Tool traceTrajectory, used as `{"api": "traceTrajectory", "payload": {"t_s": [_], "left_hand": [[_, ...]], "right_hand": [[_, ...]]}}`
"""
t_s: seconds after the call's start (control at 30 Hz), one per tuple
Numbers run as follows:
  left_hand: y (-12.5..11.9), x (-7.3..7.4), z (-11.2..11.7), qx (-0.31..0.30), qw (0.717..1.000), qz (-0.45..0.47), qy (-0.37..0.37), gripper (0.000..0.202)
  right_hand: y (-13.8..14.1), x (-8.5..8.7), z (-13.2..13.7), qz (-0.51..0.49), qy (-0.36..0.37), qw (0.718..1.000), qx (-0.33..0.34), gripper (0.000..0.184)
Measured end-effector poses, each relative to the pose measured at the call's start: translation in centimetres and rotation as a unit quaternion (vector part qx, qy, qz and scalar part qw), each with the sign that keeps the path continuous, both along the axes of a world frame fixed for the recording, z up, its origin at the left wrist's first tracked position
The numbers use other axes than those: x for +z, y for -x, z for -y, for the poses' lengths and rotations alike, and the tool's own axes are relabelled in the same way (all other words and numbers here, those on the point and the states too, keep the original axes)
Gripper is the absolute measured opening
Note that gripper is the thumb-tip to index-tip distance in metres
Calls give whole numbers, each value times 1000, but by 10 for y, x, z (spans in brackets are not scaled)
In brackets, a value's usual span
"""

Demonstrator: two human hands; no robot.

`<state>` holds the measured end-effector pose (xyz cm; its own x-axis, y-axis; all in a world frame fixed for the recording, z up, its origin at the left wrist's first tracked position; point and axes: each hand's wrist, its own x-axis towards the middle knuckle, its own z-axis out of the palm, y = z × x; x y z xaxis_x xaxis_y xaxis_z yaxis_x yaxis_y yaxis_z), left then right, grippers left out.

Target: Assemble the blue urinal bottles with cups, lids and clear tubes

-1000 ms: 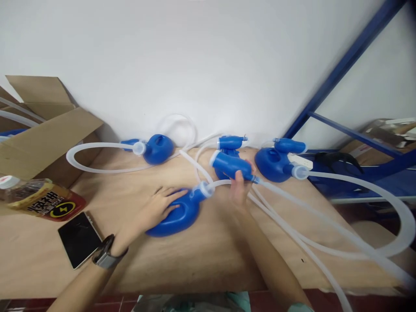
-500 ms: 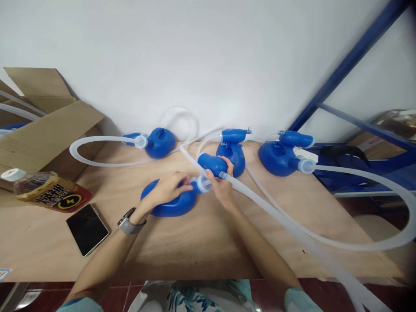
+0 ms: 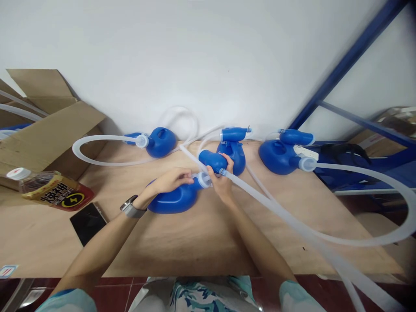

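A blue plastic container (image 3: 173,200) lies on the brown table (image 3: 201,234) in front of me. My left hand (image 3: 173,179) is closed on its neck, right by the white cap (image 3: 203,179). My right hand (image 3: 221,182) grips a blue funnel-shaped piece (image 3: 212,160) with a translucent hose (image 3: 286,214) running off to the right, held against the cap. A watch is on my left wrist.
Three more blue containers with hoses sit along the wall: one (image 3: 160,141) at left, one (image 3: 234,149) behind my hands, one (image 3: 277,156) at right. A cardboard box (image 3: 42,130), a drink bottle (image 3: 48,188) and a black phone (image 3: 87,216) lie at left. A blue metal frame (image 3: 351,56) rises at right.
My right hand brought the funnel piece and its hose leftward to the container's cap. My left hand slid from the container's body up to its neck.
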<state>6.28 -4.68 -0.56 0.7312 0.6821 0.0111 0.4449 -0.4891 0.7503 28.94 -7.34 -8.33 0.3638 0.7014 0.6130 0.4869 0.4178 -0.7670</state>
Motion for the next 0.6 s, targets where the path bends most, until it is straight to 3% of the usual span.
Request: {"api": "traceTrajectory", "payload": {"t_s": [0.13,0.3,0.4,0.53,0.6], "left_hand": [[-1,-4,5,41,998,23,-44,39],[1,-3,8,70,995,75,4,37],[8,0,10,61,996,61,8,38],[17,4,10,20,999,28,1,45],[20,4,9,-13,999,28,-9,55]], "right_hand": [[4,3,-2,-7,-8,1000,7,63],[9,5,-1,-30,21,999,4,64],[5,13,6,-83,33,996,22,62],[-28,21,16,-232,27,972,3,62],[-53,15,20,-278,68,958,2,67]]}}
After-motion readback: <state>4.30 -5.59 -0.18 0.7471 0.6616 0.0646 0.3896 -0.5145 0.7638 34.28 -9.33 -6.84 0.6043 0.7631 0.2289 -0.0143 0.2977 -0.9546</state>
